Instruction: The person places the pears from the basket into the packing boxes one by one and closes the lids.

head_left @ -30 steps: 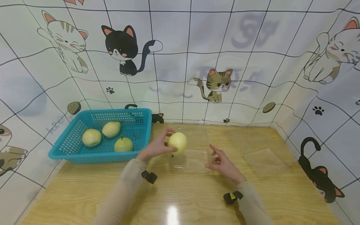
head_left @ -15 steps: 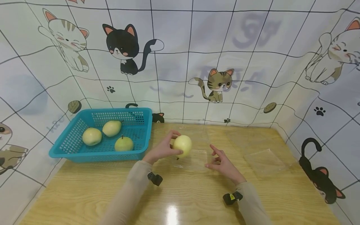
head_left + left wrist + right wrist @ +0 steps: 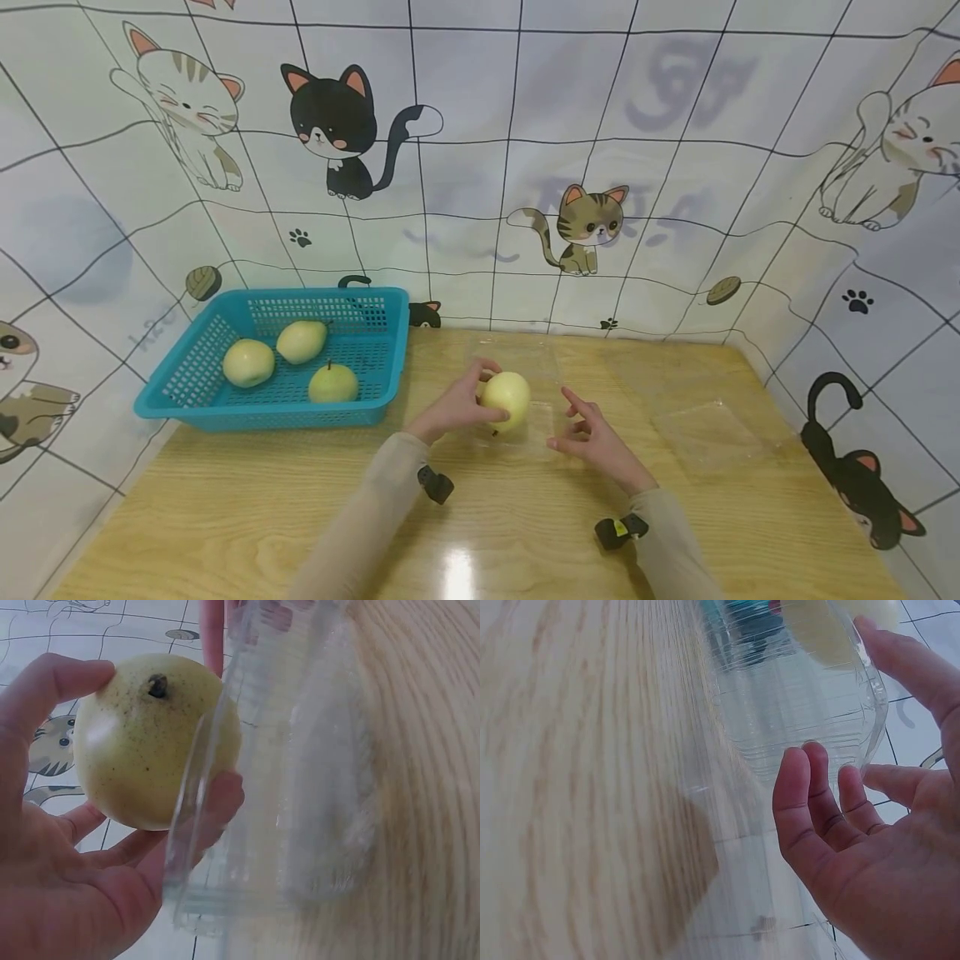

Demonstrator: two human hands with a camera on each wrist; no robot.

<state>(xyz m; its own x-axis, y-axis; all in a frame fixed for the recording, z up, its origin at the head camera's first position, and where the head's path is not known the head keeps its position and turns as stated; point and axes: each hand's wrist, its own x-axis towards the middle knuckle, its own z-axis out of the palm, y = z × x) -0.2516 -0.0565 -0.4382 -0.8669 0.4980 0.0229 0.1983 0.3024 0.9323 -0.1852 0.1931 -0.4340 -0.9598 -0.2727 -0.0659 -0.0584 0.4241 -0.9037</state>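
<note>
My left hand [image 3: 461, 408] grips a pale yellow pear [image 3: 508, 400] between thumb and fingers. The pear is over a clear plastic box [image 3: 538, 421]; in the left wrist view its dark end [image 3: 157, 686] faces the camera, and the transparent wall [image 3: 315, 765] overlaps its right side. Whether the pear touches the box floor is hidden. On the box's right side, my right hand [image 3: 600, 442] reaches out with index finger and thumb spread along the rim [image 3: 874, 697], the other fingers loosely bent by the wall. Its index fingertip lies close to the pear.
A blue perforated basket [image 3: 262, 419] stands at the left with three pears, such as the front one [image 3: 333, 384]. Another clear plastic container [image 3: 712, 429] lies on the right of the wooden table [image 3: 525, 525]. A cat-patterned wall covering [image 3: 465, 167] borders the back and sides.
My left hand has carried the pear to the right and slightly nearer, further over the clear box. The right hand stays at the box's side.
</note>
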